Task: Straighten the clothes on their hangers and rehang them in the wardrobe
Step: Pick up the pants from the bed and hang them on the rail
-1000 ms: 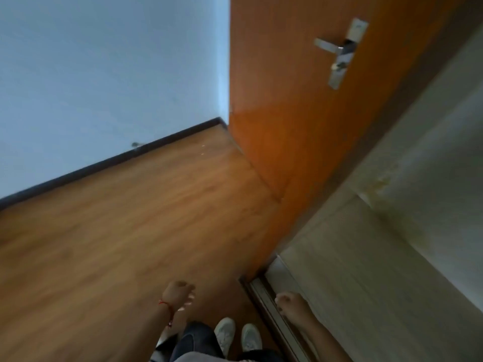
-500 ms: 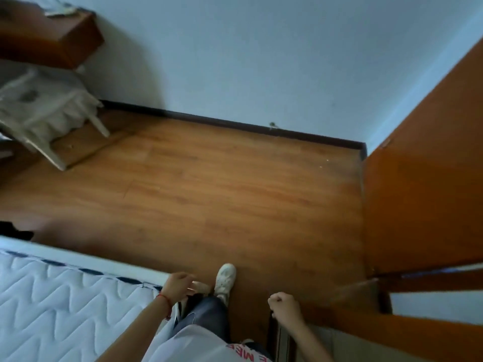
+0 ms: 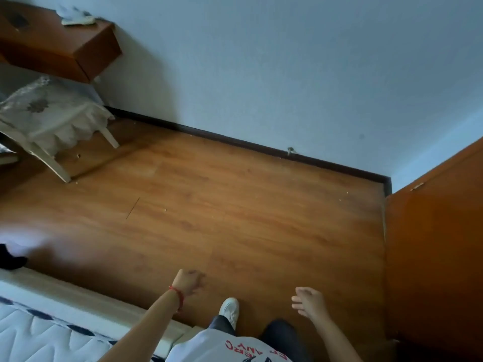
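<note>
No hanger and no wardrobe interior shows in the head view. My left hand (image 3: 188,282), with a red string at the wrist, hangs over the wooden floor (image 3: 235,218) with its fingers curled under and nothing in it. Over the floor to its right, my right hand (image 3: 309,301) has loosely spread fingers and holds nothing. A piece of dark fabric (image 3: 10,258) lies at the left edge, by the bed; I cannot tell what it is.
A bare quilted mattress (image 3: 39,335) on a pale frame fills the lower left. An orange-brown door panel (image 3: 433,257) stands at the right. At the upper left are a brown wall shelf (image 3: 65,50) and a cloth-covered white chair (image 3: 52,121). One white shoe (image 3: 230,310) is planted on the floor.
The view has swung left, away from the door with its handle, towards the bed, shelf and chair. My right hand has uncurled from a fist to loose fingers. Both hands stay free.
</note>
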